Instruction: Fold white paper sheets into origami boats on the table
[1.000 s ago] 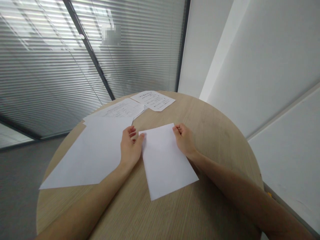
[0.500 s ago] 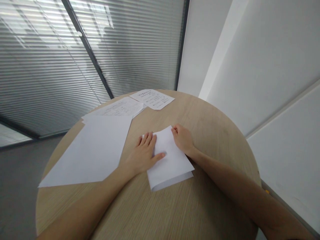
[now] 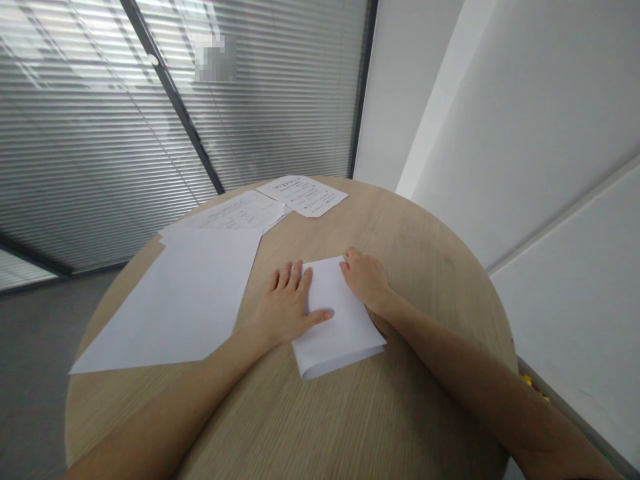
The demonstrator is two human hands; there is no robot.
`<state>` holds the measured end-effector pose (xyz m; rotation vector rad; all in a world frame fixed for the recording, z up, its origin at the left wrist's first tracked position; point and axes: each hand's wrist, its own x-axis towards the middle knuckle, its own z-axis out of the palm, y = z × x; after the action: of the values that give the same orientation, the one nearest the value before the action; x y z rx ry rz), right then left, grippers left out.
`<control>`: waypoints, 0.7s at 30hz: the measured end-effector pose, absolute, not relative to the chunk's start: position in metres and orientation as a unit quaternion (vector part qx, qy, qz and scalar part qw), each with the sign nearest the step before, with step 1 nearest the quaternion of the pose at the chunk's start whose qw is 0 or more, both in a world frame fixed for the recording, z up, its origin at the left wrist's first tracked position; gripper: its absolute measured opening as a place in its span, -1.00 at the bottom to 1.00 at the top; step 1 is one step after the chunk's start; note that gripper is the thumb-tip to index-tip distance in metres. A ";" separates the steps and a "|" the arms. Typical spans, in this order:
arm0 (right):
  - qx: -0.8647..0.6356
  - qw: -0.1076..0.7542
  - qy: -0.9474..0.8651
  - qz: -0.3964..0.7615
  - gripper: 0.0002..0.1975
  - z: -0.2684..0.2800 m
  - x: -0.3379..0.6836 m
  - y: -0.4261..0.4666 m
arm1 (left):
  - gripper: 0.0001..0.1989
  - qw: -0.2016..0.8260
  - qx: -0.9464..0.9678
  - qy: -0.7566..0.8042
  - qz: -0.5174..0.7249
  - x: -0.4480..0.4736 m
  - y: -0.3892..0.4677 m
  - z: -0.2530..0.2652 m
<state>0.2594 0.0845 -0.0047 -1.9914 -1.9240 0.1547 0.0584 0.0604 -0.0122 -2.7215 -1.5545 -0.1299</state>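
Folded paper (image 3: 350, 327), near the middle of the bench (image 3: 430, 267): probably light, pliant, easily creased, best held by edges. Left hand (image 3: 285, 310) spread flat over its left side; right hand (image 3: 369, 281) pinching its far right corner.

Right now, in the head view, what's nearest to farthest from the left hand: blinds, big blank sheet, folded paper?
1. Folded paper: partly under the left hand.
2. Big blank sheet: to the hand's left.
3. Blinds: beyond the table.
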 end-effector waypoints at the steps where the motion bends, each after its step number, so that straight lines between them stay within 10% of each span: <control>1: -0.702 0.176 -0.689 0.051 -0.77 -0.002 0.260 0.081 | 0.04 0.003 -0.868 -0.495 -0.042 0.058 0.060 -0.012; 21: -0.391 0.037 -0.918 0.061 -0.46 -0.013 0.297 0.030 | 0.07 0.000 -0.869 -0.493 -0.042 0.060 0.061 -0.014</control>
<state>0.2974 0.0303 -0.0131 -1.1995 -2.8180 0.1885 0.0596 0.0612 -0.0140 -2.7308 -1.5489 -0.1313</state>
